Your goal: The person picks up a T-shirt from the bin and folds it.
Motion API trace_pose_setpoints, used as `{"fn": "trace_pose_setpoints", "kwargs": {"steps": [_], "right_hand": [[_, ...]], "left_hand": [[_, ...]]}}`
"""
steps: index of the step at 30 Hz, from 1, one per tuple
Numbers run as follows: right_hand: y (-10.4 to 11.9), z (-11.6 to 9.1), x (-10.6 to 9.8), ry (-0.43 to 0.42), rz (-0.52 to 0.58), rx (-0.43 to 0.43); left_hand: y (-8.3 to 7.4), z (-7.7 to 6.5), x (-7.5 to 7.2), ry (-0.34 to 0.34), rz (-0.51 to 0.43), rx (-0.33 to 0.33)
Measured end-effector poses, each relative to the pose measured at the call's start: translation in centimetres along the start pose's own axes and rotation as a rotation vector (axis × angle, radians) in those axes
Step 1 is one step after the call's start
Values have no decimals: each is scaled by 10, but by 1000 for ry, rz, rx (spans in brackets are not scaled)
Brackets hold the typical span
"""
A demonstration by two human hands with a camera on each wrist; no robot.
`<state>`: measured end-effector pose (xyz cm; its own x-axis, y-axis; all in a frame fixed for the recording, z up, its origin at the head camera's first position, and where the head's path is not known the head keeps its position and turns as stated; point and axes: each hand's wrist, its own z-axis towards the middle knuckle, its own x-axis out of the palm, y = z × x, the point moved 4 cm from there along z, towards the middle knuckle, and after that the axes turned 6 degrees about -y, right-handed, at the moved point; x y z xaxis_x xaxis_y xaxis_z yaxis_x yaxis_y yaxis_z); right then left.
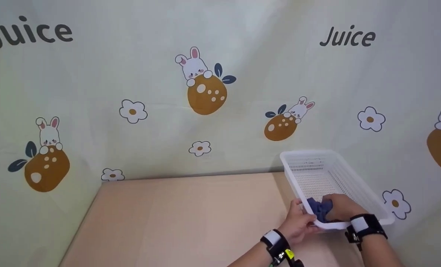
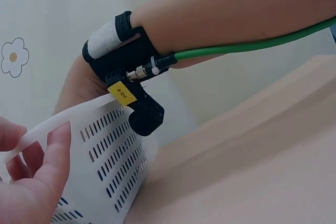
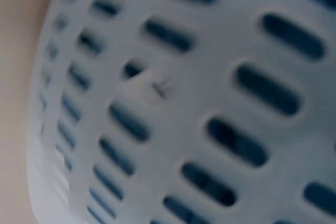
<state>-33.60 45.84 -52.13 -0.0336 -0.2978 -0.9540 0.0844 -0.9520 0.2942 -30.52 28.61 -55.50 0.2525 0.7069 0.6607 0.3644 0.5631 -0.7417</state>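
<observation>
A white perforated basket (image 1: 355, 185) stands at the right of a beige table (image 1: 187, 218). My left hand (image 1: 298, 222) pinches the basket's near rim, thumb outside and fingers inside; the left wrist view shows this left hand (image 2: 31, 192) on the basket (image 2: 110, 156). Reaching down into the basket's near end, my right hand (image 1: 339, 207) has its fingers curled over a crumpled blue cloth (image 1: 318, 210). The back of the right hand (image 2: 73, 90) shows above the rim, with a black wrist strap. In the right wrist view, only the basket wall (image 3: 173, 119) appears, close and blurred.
A pale curtain (image 1: 205, 122) printed with rabbits, flowers and "Juice" hangs behind and on both sides of the table. A green cable (image 2: 252, 45) runs from the right wrist strap. The basket's far half holds nothing visible.
</observation>
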Motion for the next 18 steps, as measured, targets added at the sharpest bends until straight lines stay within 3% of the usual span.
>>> {"fn": "trace_pose_setpoints", "kwargs": {"steps": [3, 6, 10, 13, 18], "right_hand": [[5, 0, -9, -205, -17, -72], [13, -8, -21, -402, -13, -67], [37, -18, -40, -567, 39, -47], [64, -27, -51, -667, 104, -65], [110, -40, -61, -712, 207, -93]], "left_hand": [[0, -2, -1, -31, -5, 7], [1, -2, -2, -63, 5, 5], [-1, 0, -1, -76, -7, 5], [-3, -1, -4, -68, 13, 0], [-14, -6, -20, -79, 203, 4]]}}
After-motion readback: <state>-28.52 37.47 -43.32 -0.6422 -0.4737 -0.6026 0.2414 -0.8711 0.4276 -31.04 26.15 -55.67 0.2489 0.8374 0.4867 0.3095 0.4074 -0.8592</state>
